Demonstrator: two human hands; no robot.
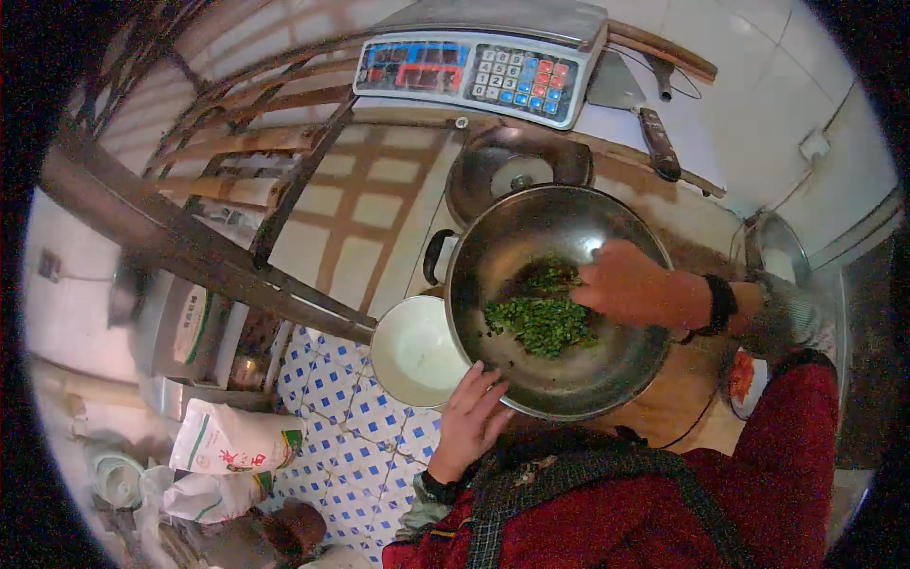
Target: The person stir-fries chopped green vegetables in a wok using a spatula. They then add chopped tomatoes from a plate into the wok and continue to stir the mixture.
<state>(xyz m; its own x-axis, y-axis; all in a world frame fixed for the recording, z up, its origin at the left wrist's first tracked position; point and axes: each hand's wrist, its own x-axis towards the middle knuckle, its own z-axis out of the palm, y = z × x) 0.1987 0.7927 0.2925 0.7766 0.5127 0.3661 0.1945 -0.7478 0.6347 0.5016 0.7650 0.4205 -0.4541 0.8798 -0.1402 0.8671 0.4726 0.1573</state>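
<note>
A large steel wok point(633, 355) with a black side handle point(432, 257) is in front of me. Finely chopped green leaves point(540, 323) lie heaped at its bottom. My right hand point(622, 284) is inside the wok with fingers curled at the right edge of the greens. Its fingertips are hidden, so I cannot tell whether anything is between them. At the wok's near left rim, my left hand point(469, 419) has its fingers hooked over the edge, with the palm outside. A white basin point(416, 352) sits against the wok's left side, partly under its rim.
Behind the wok lies a glass pot lid point(522, 167). A digital scale point(469, 75) and a wooden-handled scraper point(657, 142) rest on a shelf beyond. A plate of red food point(743, 384) stands right. A wooden rack point(213, 235) and flour bags point(231, 441) are left.
</note>
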